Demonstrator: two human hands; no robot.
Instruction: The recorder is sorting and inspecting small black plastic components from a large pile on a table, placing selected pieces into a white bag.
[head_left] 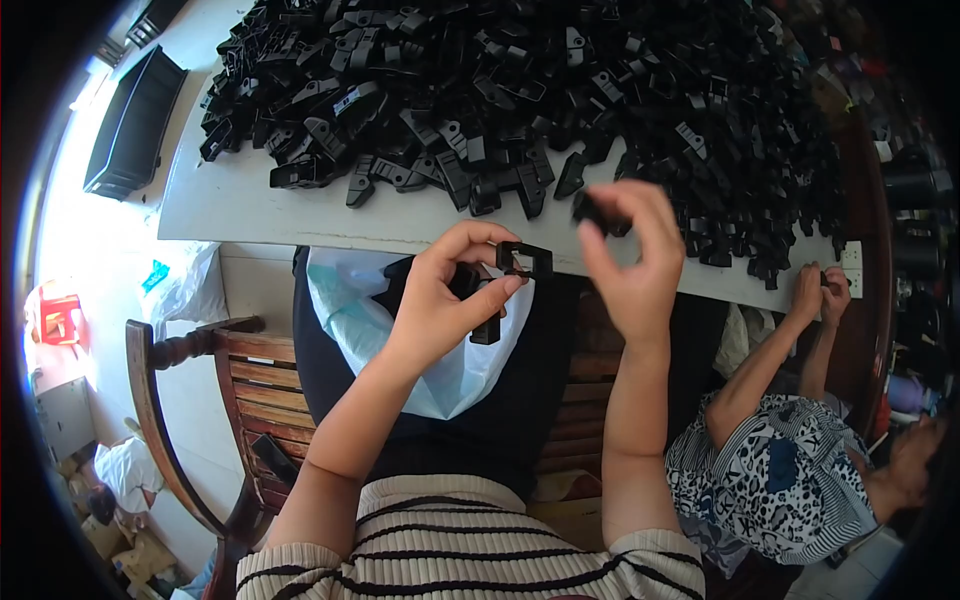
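Both bare forearms rise from the lower edge, elbows bent. Left hand is raised, thumb and fingers curled together in a pinch near the chest. Right hand sits just beside it, slightly higher, fingertips pinched together, blurred, wrist straight

The surface is a pale grey tabletop. A large heap of black plastic parts lies directly on it, covering most of the far and right areas and reaching the near edge at the right. Loose parts lie scattered along the heap's near fringe. A bare strip runs along the near edge, widest toward the near left corner.
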